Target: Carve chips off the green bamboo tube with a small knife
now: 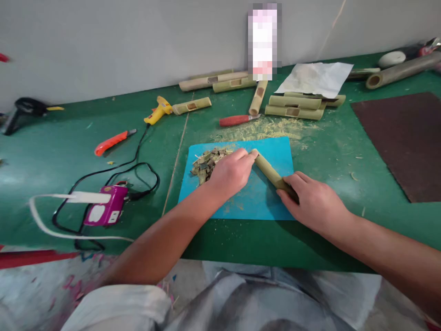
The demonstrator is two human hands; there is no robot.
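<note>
Pressing the left fingers (pixel 251 158), curled together, against the far end of one bamboo tube (pixel 268 170), and being unable to tell whether clamping it or something hidden there. Clamping the right fingers (pixel 296 180) around its near end, slanting it over one blue sheet (pixel 280 153) just behind the middle of the table's (pixel 341 156) front edge. Seemingly steadying it while working at the far end, and so probably needing a firm right grip and careful small movements on the left.

Counting from the left edge: one black tool (pixel 29 106), one magenta power block (pixel 108 207) towards the front left corner, one orange cutter (pixel 112 142) behind it, and farther back one yellow glue gun (pixel 160 110). Finding one lone tube (pixel 200 104) beside the gun's tip, then losing count of chips in one heap (pixel 205 168) on the sheet. Counting three tubes (pixel 198 84) along the back edge, one red-handled knife (pixel 234 120) before them, and one slanting tube (pixel 258 99) below one blurred panel (pixel 265 41). Making out at least three stacked tubes (pixel 310 114), partly under one white paper (pixel 313 80). Noting one thick dark tube (pixel 406 71) near the back right corner and one brown mat (pixel 399 147) towards the right edge.
</note>
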